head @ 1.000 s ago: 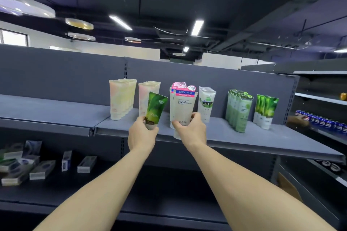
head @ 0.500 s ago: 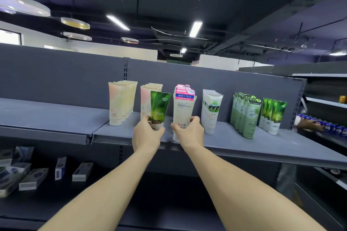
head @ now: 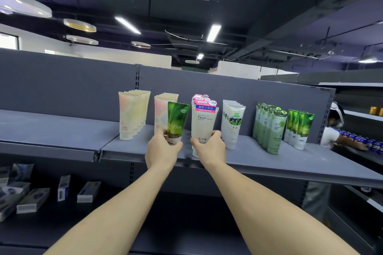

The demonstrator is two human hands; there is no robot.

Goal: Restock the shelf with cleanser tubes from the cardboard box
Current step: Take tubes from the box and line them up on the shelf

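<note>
My left hand (head: 162, 150) grips a green cleanser tube (head: 177, 121) by its cap end, held upright and slightly tilted in front of a row of pale pink tubes (head: 163, 109). My right hand (head: 210, 147) holds the lower part of a white "Facial" cleanser tube (head: 204, 122), the front one of a row standing on the grey shelf (head: 269, 163). Other rows stand on the same shelf: peach tubes (head: 132, 114) at the left, white tubes with a green picture (head: 233, 122), light green tubes (head: 271, 128) and dark green tubes (head: 300, 128) at the right. The cardboard box is out of view.
A lower shelf at the left holds several small boxes (head: 62, 188). The left section of the upper shelf (head: 51, 128) is bare. Another person (head: 333, 130) reaches toward blue cans (head: 364, 141) on the neighbouring shelf at the right.
The view has shifted, bringing the shelf and the person at right closer. My left hand has brought the green tube a little closer to the white row. My right hand stays on the white tube.
</note>
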